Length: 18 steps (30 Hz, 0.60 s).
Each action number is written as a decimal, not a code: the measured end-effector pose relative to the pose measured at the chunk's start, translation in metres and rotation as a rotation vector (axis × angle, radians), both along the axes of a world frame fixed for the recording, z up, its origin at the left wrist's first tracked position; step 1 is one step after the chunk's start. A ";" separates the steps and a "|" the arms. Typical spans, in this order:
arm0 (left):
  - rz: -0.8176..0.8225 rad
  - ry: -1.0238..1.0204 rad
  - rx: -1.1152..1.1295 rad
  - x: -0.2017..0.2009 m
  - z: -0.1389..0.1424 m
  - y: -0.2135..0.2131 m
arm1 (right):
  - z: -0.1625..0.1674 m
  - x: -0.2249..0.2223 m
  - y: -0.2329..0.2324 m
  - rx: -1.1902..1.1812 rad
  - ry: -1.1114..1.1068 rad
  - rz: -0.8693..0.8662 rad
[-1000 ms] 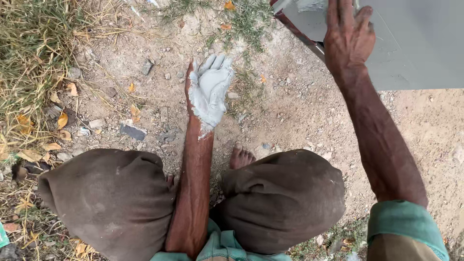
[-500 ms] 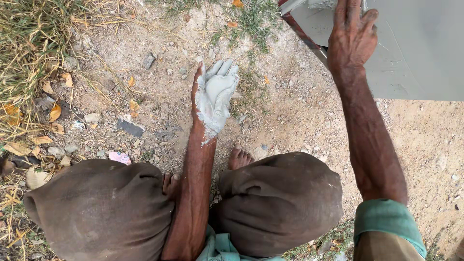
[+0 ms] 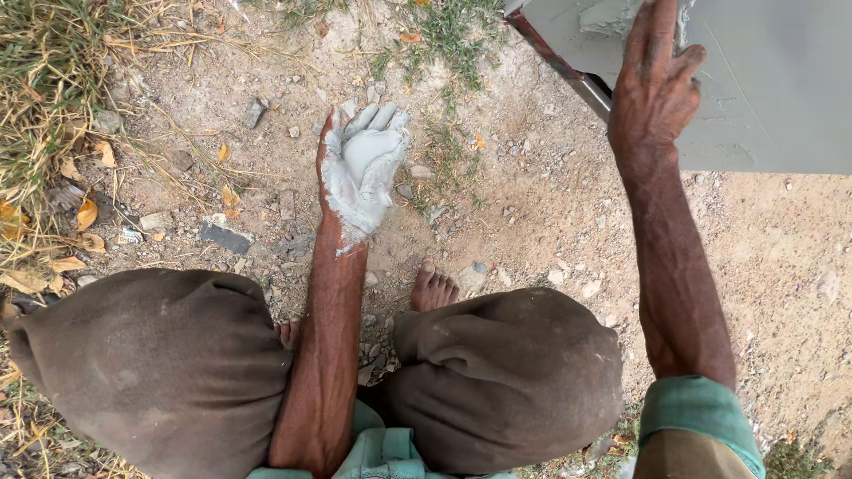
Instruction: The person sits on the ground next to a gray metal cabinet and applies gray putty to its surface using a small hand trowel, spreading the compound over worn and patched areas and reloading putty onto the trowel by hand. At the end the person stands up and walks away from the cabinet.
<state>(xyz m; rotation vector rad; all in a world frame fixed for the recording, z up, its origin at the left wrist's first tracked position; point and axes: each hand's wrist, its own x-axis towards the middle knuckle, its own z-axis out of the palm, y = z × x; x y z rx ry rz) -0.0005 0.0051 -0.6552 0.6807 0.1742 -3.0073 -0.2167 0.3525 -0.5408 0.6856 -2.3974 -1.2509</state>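
My left hand [image 3: 362, 168] is held palm up over the dirt ground, cupped around a lump of wet grey putty [image 3: 368, 151] that also coats the palm and fingers. My right hand [image 3: 655, 84] reaches up at the top right, fingers pressed flat on a grey panel [image 3: 772, 98] where a smear of the same grey putty [image 3: 612, 16] sits beside the fingertips. I am squatting, with both knees in brown trousers below the arms.
Bare dirt with small stones and a dark flat stone [image 3: 226, 237] lies ahead. Dry grass and yellow leaves [image 3: 53, 106] fill the left edge. One bare foot [image 3: 433, 288] shows between my knees. A dark rusty edge [image 3: 568, 66] runs along the panel's lower side.
The view has shifted slightly. My left hand stays cupped with the putty, and my right hand stays against the grey panel, a little higher in view.
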 end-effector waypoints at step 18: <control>-0.336 0.133 -0.197 -0.024 0.002 0.071 | 0.099 0.159 0.293 -0.517 -0.156 -0.935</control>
